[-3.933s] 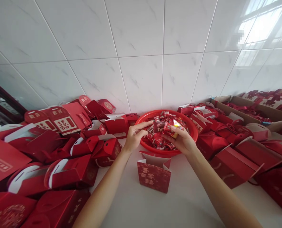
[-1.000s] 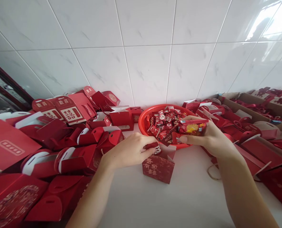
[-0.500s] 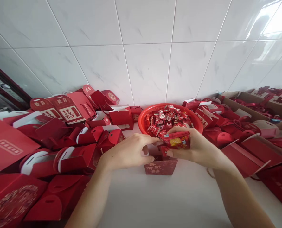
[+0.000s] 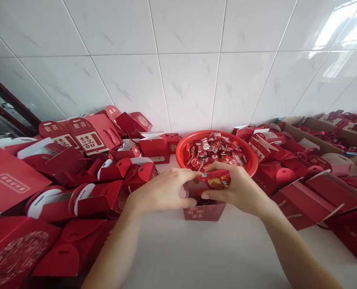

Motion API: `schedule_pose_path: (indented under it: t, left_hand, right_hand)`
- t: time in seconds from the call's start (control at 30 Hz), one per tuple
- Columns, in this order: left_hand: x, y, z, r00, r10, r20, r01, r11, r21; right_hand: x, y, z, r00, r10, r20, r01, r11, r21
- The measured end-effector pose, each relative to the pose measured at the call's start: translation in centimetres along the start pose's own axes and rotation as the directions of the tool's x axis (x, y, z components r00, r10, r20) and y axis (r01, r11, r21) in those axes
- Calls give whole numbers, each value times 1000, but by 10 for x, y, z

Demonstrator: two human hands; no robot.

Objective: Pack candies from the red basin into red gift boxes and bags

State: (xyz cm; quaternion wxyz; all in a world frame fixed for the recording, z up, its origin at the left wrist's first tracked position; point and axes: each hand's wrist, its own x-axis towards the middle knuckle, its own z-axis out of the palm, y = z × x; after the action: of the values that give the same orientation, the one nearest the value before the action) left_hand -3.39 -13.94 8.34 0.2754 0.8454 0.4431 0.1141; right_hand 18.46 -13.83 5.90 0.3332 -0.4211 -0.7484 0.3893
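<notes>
A small dark red gift box point(image 4: 204, 212) stands open at the top on the white table in front of me. My left hand point(image 4: 163, 189) grips its left side, with the thumb over the front rim and the fingers toward the back. Pinched in my right hand point(image 4: 237, 185) is a red snack packet point(image 4: 217, 179) with a yellow picture, held just over the box's opening. The inside of the box is mostly hidden by my hands. Right behind, an orange-red plastic basket point(image 4: 181, 154) holds many small red wrapped candies point(image 4: 213, 149).
Red gift boxes point(image 4: 96, 200) crowd the left side, some standing with flaps up. More red boxes point(image 4: 301, 196) lie to the right, beside cardboard cartons point(image 4: 323, 130). A white tiled wall point(image 4: 187, 88) rises behind the table point(image 4: 196, 253).
My right hand has moved left and slightly down with the snack packet, bringing it over the box's opening. The left hand stays on the box.
</notes>
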Motion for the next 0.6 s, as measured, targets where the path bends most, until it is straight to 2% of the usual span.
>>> schedule_pose_path:
  t: [0.1,0.27,0.4,0.47,0.6]
  left_hand:
    - [0,0,0,1000,-13,9,13,1000,3]
    - [0,-4,0,1000,15,21,-15,1000,-8]
    - [-2,-7,1,1000,8,23,-8,1000,19]
    - [-3,-8,1,1000,-22,9,22,999,35]
    - [-3,-9,2,999,-45,-29,47,996,71]
  right_hand:
    - [2,1,2,999,-27,28,27,1000,-2]
    - [1,1,-5,996,-67,-59,76,982,174]
    - [-4,-1,-12,995,-98,-33,103,960,260]
    - [-6,-2,-13,989,-148,28,139,970,198]
    - [-3,2,-9,951,-262,165,272,962,-40]
